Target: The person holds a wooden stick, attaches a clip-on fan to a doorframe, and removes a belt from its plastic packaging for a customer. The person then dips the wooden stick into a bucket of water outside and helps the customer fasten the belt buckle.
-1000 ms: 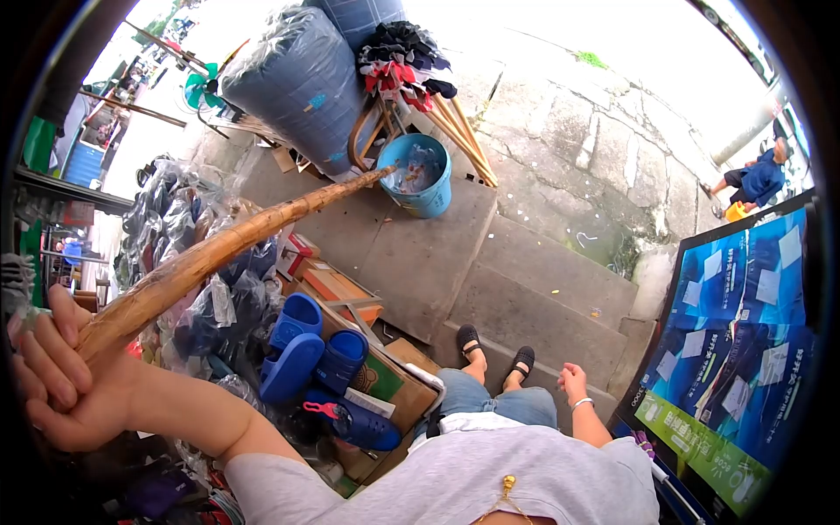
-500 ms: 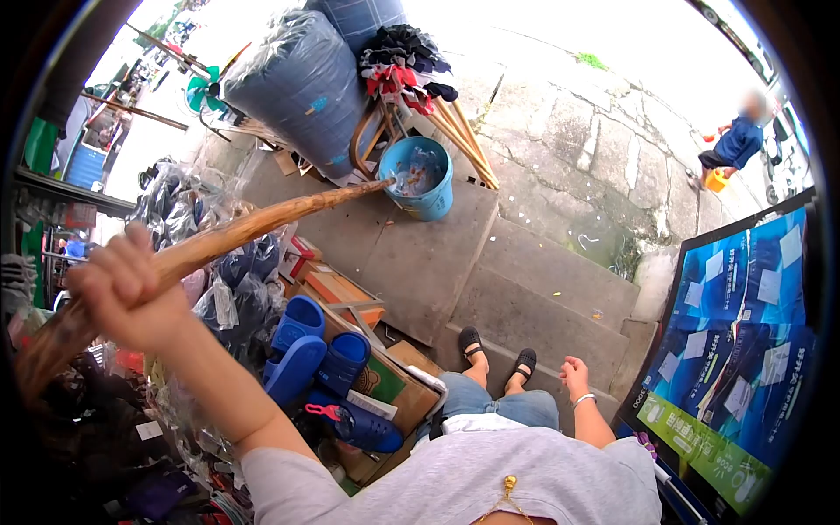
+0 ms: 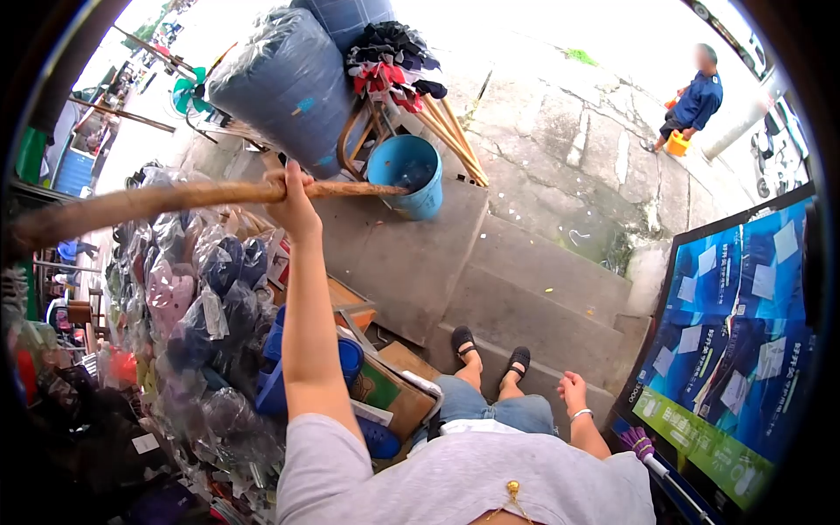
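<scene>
My left hand (image 3: 296, 206) is wrapped round a long, rough wooden pole (image 3: 157, 206), arm stretched forward. The pole's thin end reaches over the rim of a blue bucket (image 3: 420, 206) on the paving, and its thick end runs out at the left edge. Something shiny and bluish lies in the bucket; I cannot make it out. My right hand (image 3: 574, 394) hangs beside my hip, a bracelet at the wrist. Its fingers are loosely curled with nothing in them. Under my left arm are blue slippers (image 3: 337, 363) on cardboard boxes (image 3: 398, 398).
Plastic-wrapped shoes (image 3: 201, 297) hang at left. Behind the bucket stand a big wrapped bundle (image 3: 284, 87) and cloth mops (image 3: 394, 66) with wooden handles. Stone steps (image 3: 534, 280) lie ahead; a blue poster board (image 3: 726, 324) is at right. A person (image 3: 696, 101) carries a yellow container.
My left hand has moved forward and right along the pole, closer to the bucket. The pole's thick end has swung up. The far person has shifted left in view.
</scene>
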Demonstrator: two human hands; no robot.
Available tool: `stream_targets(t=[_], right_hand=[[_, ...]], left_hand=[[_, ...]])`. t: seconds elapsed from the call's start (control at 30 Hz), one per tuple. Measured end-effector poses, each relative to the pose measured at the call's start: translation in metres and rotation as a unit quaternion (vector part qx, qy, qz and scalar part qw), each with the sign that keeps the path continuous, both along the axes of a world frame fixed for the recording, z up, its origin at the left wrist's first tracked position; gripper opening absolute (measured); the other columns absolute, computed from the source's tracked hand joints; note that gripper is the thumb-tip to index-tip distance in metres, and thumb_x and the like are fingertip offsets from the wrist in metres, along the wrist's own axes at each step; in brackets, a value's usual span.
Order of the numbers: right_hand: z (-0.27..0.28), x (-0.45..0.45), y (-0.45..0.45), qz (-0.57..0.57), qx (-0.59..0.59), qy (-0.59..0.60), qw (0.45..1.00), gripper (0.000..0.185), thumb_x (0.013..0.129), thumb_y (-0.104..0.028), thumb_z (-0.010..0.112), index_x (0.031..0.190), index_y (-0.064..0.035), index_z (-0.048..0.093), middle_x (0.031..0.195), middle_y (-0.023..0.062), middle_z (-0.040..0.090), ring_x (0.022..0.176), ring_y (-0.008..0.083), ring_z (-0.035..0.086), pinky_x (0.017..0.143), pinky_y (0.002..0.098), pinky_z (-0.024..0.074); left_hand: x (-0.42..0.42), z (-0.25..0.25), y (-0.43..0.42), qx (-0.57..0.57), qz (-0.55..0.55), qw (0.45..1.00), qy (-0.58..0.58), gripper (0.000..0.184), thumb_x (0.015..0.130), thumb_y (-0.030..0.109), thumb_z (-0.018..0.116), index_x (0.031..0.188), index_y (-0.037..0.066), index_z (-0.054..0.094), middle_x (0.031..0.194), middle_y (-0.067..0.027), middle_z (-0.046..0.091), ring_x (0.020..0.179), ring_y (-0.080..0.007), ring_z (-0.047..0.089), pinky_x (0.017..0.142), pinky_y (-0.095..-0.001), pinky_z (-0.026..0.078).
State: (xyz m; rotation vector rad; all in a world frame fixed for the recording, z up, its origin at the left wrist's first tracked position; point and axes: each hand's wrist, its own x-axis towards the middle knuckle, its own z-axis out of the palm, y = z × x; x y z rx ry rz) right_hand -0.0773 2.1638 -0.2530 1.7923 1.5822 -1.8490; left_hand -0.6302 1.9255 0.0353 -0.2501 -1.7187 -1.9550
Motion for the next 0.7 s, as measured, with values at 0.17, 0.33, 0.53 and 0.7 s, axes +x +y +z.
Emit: stream_targets(t=[0.17,0.33,0.53,0.7], right_hand=[[0.0,0.008,0.001,-0.011,-0.004,0.006,1.0,0.027,0.081,-0.012,0.046,0.107,-0.0026,0.048,0.077,0.0037,0.055,0.055,0.0092,0.051,0.043,0.02,0.0384],[-0.006,0.002,0.0,-0.002,-0.006,0.012,1.0,0.027,0.082,-0.011,0.045,0.108,-0.0024,0.047,0.077,0.0036,0.054,0.055,0.009,0.051,0.042,0.02,0.0382],[-0.001,-0.014,-0.004,0.013,-0.01,0.024,1.0,0.03,0.082,-0.012,0.046,0.11,-0.002,0.047,0.078,0.0042,0.055,0.057,0.0091,0.052,0.043,0.0195,0.0389],[0.012,-0.013,-0.008,-0.014,-0.001,0.037,0.999,0.028,0.081,-0.011,0.048,0.107,-0.0018,0.049,0.078,0.0042,0.055,0.058,0.0086,0.052,0.045,0.0195,0.0394]], left_hand=[[0.019,0.095,0.0,0.051,-0.005,0.996,0.071,0.02,0.074,0.01,0.062,0.065,0.009,0.045,0.05,0.0003,0.046,0.046,-0.0087,0.044,0.058,-0.026,0.043],[0.054,0.158,-0.013,0.082,-0.018,0.99,0.112,0.022,0.075,0.008,0.059,0.063,0.012,0.04,0.048,0.003,0.038,0.042,-0.0069,0.034,0.068,-0.0348,0.042],[0.018,0.08,-0.012,-0.014,0.003,0.998,0.055,0.017,0.075,0.01,0.06,0.065,0.009,0.046,0.055,-0.002,0.051,0.054,-0.0093,0.049,0.064,-0.0252,0.042],[-0.007,-0.038,-0.001,0.012,-0.065,0.995,-0.074,0.018,0.074,0.012,0.064,0.069,0.008,0.047,0.068,-0.003,0.053,0.065,-0.0103,0.052,0.066,-0.0235,0.042]])
